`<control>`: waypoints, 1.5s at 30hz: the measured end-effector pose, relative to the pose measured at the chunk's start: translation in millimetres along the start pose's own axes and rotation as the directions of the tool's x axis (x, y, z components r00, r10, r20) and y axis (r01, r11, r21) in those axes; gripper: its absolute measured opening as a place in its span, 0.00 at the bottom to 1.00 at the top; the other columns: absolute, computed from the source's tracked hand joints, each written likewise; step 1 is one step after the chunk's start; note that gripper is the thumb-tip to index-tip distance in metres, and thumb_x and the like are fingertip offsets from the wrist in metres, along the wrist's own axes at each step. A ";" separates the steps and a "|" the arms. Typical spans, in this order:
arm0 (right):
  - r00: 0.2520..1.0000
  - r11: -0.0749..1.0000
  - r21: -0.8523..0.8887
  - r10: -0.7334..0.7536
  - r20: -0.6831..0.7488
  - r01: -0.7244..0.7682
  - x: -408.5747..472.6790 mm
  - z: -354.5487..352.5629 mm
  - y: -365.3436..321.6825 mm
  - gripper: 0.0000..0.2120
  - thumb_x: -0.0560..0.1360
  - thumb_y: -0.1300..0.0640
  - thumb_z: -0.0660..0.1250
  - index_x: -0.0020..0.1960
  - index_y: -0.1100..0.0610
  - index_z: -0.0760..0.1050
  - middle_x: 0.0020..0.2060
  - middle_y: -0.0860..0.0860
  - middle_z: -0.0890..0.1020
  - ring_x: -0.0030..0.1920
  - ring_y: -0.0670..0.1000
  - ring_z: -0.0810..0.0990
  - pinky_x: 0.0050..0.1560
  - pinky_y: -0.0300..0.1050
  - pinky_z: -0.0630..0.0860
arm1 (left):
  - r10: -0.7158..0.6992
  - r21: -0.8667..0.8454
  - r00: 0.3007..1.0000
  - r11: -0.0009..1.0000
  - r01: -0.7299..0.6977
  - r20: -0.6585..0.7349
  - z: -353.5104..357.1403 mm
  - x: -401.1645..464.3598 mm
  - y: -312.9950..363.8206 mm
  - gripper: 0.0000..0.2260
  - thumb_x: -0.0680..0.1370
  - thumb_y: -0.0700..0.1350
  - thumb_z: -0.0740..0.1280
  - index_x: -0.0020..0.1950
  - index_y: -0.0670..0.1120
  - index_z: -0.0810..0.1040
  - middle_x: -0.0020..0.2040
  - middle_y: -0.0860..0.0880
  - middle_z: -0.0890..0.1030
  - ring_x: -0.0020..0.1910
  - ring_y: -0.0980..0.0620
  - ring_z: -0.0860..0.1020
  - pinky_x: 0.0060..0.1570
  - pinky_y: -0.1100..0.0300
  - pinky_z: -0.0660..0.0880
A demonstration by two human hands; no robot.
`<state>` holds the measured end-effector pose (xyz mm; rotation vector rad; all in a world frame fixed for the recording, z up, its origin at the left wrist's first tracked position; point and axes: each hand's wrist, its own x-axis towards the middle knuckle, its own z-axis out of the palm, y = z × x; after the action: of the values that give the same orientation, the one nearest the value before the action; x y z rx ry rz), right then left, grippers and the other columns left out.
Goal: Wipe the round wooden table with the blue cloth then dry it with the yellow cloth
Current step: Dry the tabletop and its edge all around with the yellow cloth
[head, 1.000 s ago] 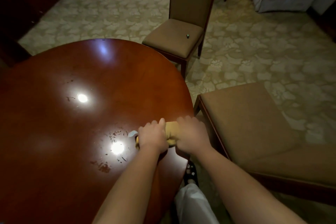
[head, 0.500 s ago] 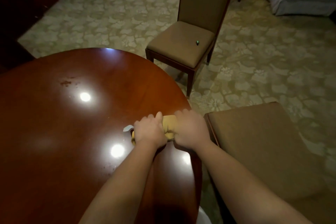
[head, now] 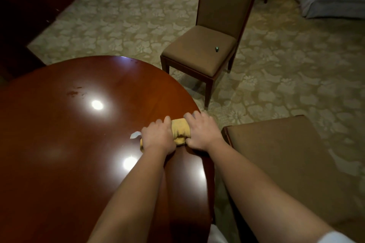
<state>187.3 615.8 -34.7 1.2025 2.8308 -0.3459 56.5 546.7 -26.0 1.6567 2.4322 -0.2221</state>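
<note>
Hands, left (head: 158, 137) and right (head: 203, 132), still clamp the bunched yellow cloth (head: 180, 131), now nearer the round wooden table (head: 59, 163) edge. Drying seems underway.

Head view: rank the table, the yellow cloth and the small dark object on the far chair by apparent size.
1. table
2. yellow cloth, partly hidden by both hands
3. small dark object, farther off, so its true size is unsure

Bare table (head: 59, 163) stretches open left and far of both hands; a chair seat (head: 286, 163) crowds its right edge.
</note>
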 end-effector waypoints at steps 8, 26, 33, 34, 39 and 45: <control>0.997 0.998 0.011 0.066 0.045 -0.067 -131.8 19.5 -49.0 0.29 0.70 0.45 0.68 0.66 0.51 0.62 0.58 0.52 0.70 0.58 0.55 0.70 0.55 0.50 0.69 | 0.098 -0.006 0.991 0.995 -0.098 0.091 23.2 -128.3 3.9 0.19 0.71 0.50 0.67 0.57 0.49 0.64 0.55 0.47 0.74 0.54 0.44 0.75 0.49 0.51 0.70; 0.990 0.992 0.035 0.120 0.072 -0.123 -240.8 47.4 -105.1 0.29 0.69 0.44 0.66 0.66 0.52 0.62 0.57 0.51 0.71 0.57 0.55 0.71 0.53 0.50 0.72 | 0.178 0.093 0.977 0.978 -0.189 0.117 50.6 -235.8 -8.0 0.18 0.72 0.53 0.65 0.57 0.49 0.64 0.54 0.47 0.75 0.52 0.44 0.76 0.42 0.53 0.67; 0.998 0.999 -0.005 0.048 0.029 -0.048 -195.8 39.0 -76.7 0.28 0.68 0.43 0.66 0.65 0.52 0.65 0.56 0.50 0.72 0.55 0.53 0.72 0.48 0.46 0.70 | 0.120 0.053 0.990 0.991 -0.125 0.079 43.9 -191.8 2.0 0.18 0.72 0.54 0.66 0.55 0.49 0.63 0.53 0.46 0.75 0.52 0.44 0.75 0.43 0.53 0.68; 0.999 0.999 -0.004 0.047 0.026 -0.047 -187.0 37.3 -71.1 0.28 0.68 0.43 0.67 0.65 0.52 0.65 0.56 0.50 0.72 0.55 0.53 0.72 0.48 0.46 0.70 | 0.120 0.053 0.990 0.991 -0.124 0.075 41.9 -181.4 3.9 0.18 0.72 0.54 0.66 0.54 0.49 0.63 0.53 0.47 0.75 0.52 0.44 0.75 0.43 0.53 0.68; 1.000 1.000 -0.018 0.012 0.002 -0.012 -132.7 27.4 -40.3 0.28 0.68 0.44 0.67 0.64 0.53 0.67 0.54 0.51 0.73 0.53 0.54 0.73 0.44 0.45 0.67 | 0.093 0.035 0.995 0.995 -0.094 0.045 32.0 -122.0 10.6 0.17 0.72 0.54 0.66 0.49 0.50 0.59 0.52 0.47 0.75 0.51 0.44 0.76 0.42 0.53 0.66; 0.999 0.998 -0.026 -0.050 -0.001 0.050 -43.0 9.1 -2.4 0.28 0.68 0.44 0.67 0.64 0.53 0.67 0.54 0.52 0.73 0.54 0.55 0.73 0.45 0.47 0.70 | 0.023 0.004 0.999 1.000 -0.023 0.036 10.9 -36.5 13.2 0.17 0.71 0.54 0.66 0.49 0.50 0.59 0.51 0.47 0.75 0.50 0.44 0.76 0.42 0.53 0.66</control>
<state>215.1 581.9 -37.5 1.1298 2.8616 -0.3100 82.6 516.0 -28.1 1.6669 2.3872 -0.2525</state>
